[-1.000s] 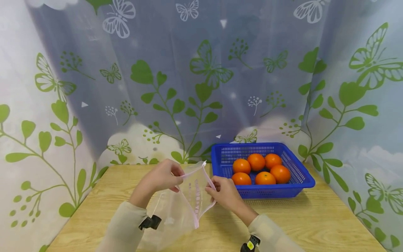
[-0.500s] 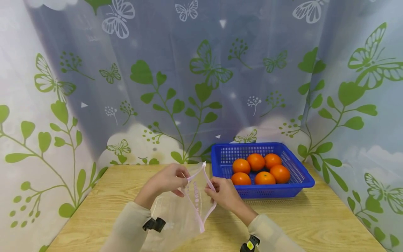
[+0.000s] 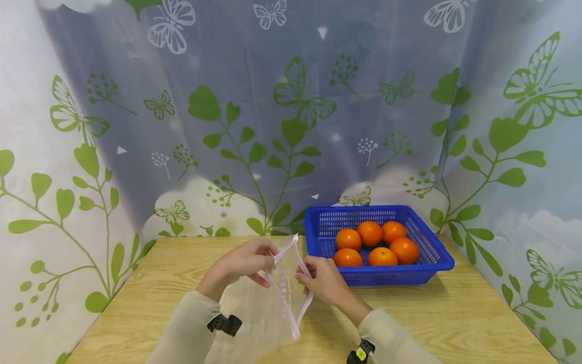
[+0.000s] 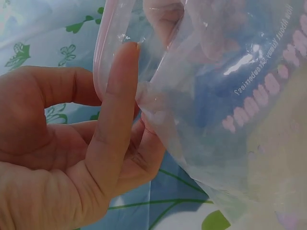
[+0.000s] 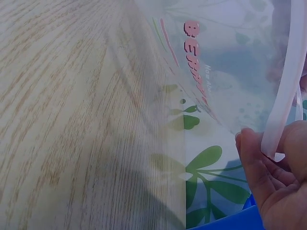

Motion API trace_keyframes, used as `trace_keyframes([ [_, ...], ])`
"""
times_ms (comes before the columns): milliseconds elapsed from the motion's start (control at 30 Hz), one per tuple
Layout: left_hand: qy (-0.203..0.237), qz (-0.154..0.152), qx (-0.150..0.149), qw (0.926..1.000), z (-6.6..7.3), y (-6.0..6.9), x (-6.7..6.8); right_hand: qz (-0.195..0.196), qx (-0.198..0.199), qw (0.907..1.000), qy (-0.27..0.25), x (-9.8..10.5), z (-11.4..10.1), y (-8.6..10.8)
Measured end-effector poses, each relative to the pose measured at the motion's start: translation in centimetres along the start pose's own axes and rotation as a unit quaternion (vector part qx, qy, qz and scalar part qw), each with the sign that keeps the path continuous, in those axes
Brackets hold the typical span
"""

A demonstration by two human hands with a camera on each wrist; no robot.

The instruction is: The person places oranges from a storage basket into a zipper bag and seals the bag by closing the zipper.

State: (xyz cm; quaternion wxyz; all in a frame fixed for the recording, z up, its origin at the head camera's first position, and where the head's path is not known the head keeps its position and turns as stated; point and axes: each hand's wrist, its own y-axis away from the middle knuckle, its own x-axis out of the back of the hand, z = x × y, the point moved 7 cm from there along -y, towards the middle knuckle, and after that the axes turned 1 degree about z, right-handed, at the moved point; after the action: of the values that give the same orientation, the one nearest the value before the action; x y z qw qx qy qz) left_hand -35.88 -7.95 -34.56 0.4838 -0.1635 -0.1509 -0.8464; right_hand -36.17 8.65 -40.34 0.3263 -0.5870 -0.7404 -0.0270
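Note:
A clear zipper bag (image 3: 254, 316) with a pink zip edge and printed lettering hangs between both hands, its mouth spread into a narrow diamond. My left hand (image 3: 243, 263) pinches the left side of the zip edge between thumb and fingers; the left wrist view shows the thumb and fingers (image 4: 122, 76) at the pink strip. On the opposite side my right hand (image 3: 324, 277) pinches the other strip, seen close in the right wrist view with the pink zip edge (image 5: 287, 81) running into the grip. A white slider (image 3: 295, 237) sits at the mouth's far corner.
Right behind the right hand stands a blue plastic basket (image 3: 436, 260) holding several oranges (image 3: 383, 257). Both rest on a wooden table (image 3: 182, 253). A patterned curtain (image 3: 254, 126) with leaves and butterflies encloses the back and sides.
My left hand has moved right and slightly down, narrowing the bag's mouth. The mouth's near corner has shifted right and towards me. The right hand stays almost in place.

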Motion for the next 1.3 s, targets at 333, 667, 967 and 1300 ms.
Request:
trace_keyframes([
  [333, 0.008, -0.011, 0.006, 0.9999, -0.37, -0.17, -0.24, -0.003, 0.005, 0.9999, 0.013, -0.13, 0.09, -0.02],
  [667, 0.022, -0.036, -0.020, 0.9989, -0.25, -0.06, -0.16, -0.003, 0.006, 0.9999, 0.013, -0.13, 0.04, 0.04],
  [967, 0.021, -0.036, -0.001, 0.9991, -0.24, -0.22, -0.32, -0.006, 0.010, 0.9998, 0.016, -0.14, -0.02, 0.12],
  [1300, 0.028, -0.041, 0.005, 0.9987, -0.46, -0.43, -0.23, -0.001, 0.008, 0.9999, 0.013, 0.06, -0.01, 0.15],
])
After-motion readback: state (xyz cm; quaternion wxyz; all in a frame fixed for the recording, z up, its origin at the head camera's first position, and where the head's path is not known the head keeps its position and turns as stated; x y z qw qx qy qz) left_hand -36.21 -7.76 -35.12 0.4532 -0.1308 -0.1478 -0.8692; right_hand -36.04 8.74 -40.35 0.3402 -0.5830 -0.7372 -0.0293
